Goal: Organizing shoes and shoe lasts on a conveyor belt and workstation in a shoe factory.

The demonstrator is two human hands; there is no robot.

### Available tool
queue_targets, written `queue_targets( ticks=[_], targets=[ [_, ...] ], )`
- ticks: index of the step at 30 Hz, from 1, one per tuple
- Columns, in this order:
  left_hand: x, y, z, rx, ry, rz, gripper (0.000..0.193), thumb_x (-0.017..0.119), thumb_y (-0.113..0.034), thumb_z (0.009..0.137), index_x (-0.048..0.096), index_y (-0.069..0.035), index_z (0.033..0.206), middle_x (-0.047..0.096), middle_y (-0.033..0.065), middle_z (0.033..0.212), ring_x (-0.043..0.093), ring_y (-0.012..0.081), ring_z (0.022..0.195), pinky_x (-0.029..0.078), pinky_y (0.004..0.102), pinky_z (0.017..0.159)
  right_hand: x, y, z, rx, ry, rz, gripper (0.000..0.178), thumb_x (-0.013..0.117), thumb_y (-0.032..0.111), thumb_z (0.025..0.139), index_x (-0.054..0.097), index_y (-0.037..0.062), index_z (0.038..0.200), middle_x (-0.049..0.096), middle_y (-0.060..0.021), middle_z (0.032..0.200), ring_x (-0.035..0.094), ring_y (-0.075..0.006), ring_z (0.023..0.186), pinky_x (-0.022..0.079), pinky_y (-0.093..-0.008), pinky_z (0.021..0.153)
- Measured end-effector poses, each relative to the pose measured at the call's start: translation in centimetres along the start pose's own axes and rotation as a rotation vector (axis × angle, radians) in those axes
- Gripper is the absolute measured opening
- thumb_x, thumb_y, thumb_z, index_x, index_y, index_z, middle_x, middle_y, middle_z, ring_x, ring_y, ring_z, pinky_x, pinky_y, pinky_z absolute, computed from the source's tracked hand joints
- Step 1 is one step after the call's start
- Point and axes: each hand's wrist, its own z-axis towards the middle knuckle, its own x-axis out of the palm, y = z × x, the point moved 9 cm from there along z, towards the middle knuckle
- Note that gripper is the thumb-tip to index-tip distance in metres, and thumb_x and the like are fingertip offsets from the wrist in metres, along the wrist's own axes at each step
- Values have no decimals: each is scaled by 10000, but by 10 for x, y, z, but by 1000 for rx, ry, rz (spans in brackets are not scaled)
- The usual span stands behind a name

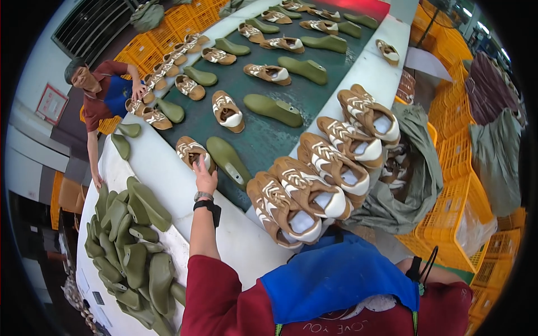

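Observation:
My left hand [206, 178] reaches over the near end of a green conveyor belt [174, 131], with a bracelet and a dark band at the wrist. Its fingers are stretched out at the heel opening of a brown and white sneaker [189, 149]; whether they press on it I cannot tell. Right beside that sneaker lies an olive-green shoe last [228, 161]. Another brown sneaker [227, 112] and a green last [273, 110] lie farther along the belt. My right hand is out of sight; only part of the right arm [440, 274] shows at the lower right.
Several finished-looking sneakers [333, 162] line the white ledge to my right. A heap of green lasts [134, 252] covers the white table at left. A co-worker [103, 89] stands at the belt's far left. Yellow crates [448, 218] and a grey-green sack [420, 168] stand at right.

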Motion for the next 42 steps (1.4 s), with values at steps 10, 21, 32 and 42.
queue_targets(
  ticks=[10, 21, 32, 42],
  targets=[
    [70, -53, -36, 333, 404, -59, 809, 714, -71, 633, 301, -163, 1323, 617, 174, 906, 596, 351, 809, 478, 402, 703, 92, 7, -68, 0, -327, 114, 257, 593, 244, 760, 647, 69, 940, 650, -137, 845, 612, -271, 758, 464, -337, 690],
    [40, -48, -69, -237, 462, -678, 578, 494, -83, 855, 238, -137, 1371, 545, 119, 1095, 506, 124, 870, 425, 246, 730, -87, -1, -254, 582, -1358, -725, 234, 567, 198, 707, 590, 40, 879, 592, -177, 755, 573, -343, 679, 473, -399, 647],
    [-142, -221, -202, -60, 61, -532, 339, 453, -22, 864, 436, 42, 1197, 589, 127, 966, 552, 171, 902, 423, 277, 833, -235, -168, -434, 1205, -1835, -94, 562, 584, 131, 706, 413, 89, 1240, 545, -242, 1093, 507, -374, 1053, 412, -441, 865],
    [-19, -371, -279, -248, 890, -893, 384, 539, 4, 763, 486, 33, 1142, 609, 136, 991, 574, 200, 938, 415, 296, 866, -145, -60, -393, 47, -1847, 654, 229, 436, 19, 739, 589, 5, 908, 563, -9, 751, 523, -115, 647, 420, -260, 597]
  ],
)
